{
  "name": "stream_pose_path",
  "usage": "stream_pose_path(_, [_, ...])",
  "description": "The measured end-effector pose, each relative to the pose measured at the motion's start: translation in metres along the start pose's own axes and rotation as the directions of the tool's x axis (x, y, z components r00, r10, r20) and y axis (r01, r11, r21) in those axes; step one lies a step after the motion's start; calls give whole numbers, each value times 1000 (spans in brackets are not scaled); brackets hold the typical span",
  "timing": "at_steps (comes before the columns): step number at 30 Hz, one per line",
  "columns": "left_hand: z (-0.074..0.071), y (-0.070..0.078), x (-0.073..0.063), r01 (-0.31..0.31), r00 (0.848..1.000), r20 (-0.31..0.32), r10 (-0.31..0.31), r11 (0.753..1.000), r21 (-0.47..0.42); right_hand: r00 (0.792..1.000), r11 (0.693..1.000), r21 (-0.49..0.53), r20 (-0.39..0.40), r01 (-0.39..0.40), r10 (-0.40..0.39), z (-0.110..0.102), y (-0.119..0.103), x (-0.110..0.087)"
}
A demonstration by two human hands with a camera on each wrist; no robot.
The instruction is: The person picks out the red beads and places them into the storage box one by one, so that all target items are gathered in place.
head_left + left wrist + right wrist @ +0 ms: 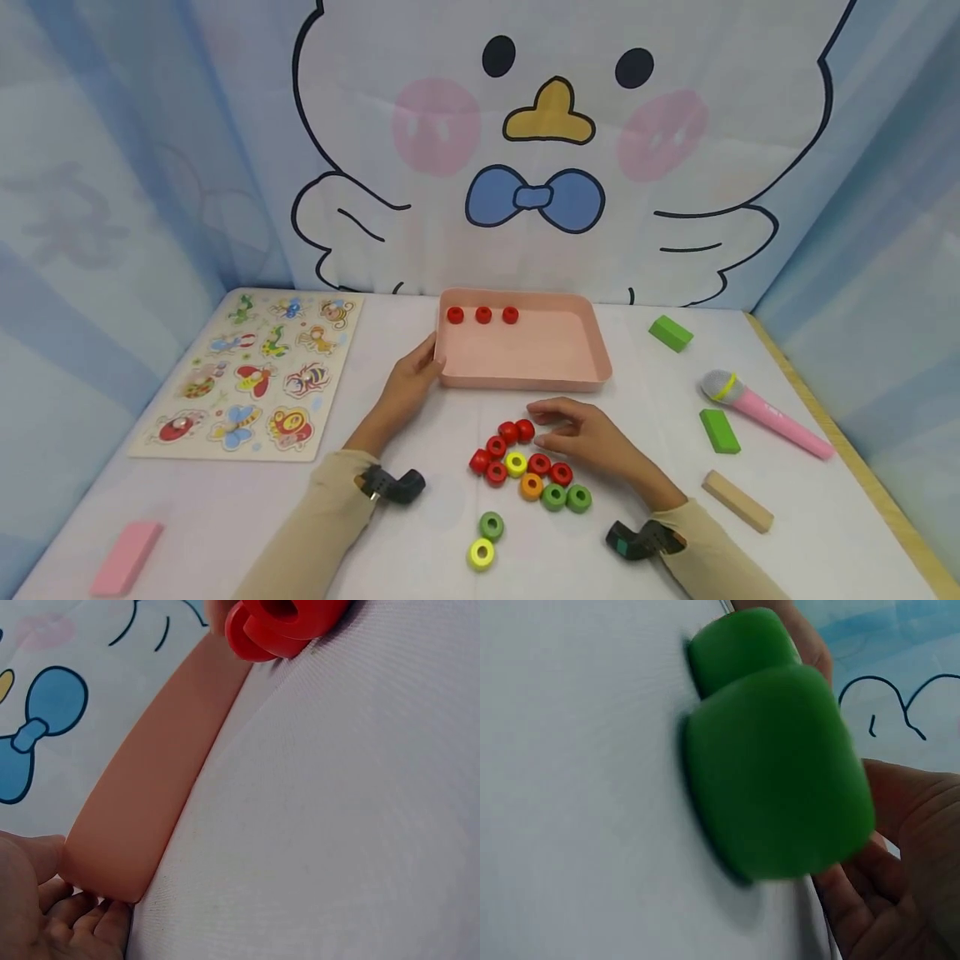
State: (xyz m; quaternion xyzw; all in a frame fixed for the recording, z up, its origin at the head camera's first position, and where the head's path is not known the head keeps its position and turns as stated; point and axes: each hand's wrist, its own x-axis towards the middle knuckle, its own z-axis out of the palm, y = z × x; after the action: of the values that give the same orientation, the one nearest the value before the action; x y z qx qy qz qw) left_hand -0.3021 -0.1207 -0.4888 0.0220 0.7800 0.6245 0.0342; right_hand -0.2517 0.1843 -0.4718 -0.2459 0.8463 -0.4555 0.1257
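Observation:
My left hand (407, 381) holds the left side of a pink tray (525, 384), the thumb at the rim and the fingers against the outer wall in the left wrist view. In that tray, three red beads (483, 315) stand in a row along the far side. My right hand (588, 433) is beside a cluster of loose beads, fingers slightly bent and apart, its tips close to a red bead (525, 430). Around it are several more red beads, a yellow bead (516, 464), an orange bead (531, 487) and green beads (553, 497). No bead shows in its grasp.
On the left lies an insect puzzle board (247, 375), with a pink block (127, 558) nearer. To the right are green blocks (671, 333), a toy microphone (772, 417) and a wooden block (738, 501). Another green bead (491, 526) and yellow bead (481, 554) lie in front.

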Motion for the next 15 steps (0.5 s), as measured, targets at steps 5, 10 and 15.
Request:
stream_pose_path(5, [1, 1, 0, -34, 999, 5, 35, 999, -36, 1000, 998, -58, 12, 6, -5, 5, 2, 5])
stream_pose_path(10, [2, 3, 0, -18, 1000, 13, 18, 1000, -18, 1000, 999, -35, -10, 8, -8, 6, 6, 2])
stream_pose_path(15, [0, 1, 0, -8, 1000, 6, 8, 1000, -8, 1000, 1000, -4, -27, 12, -12, 9, 9, 3])
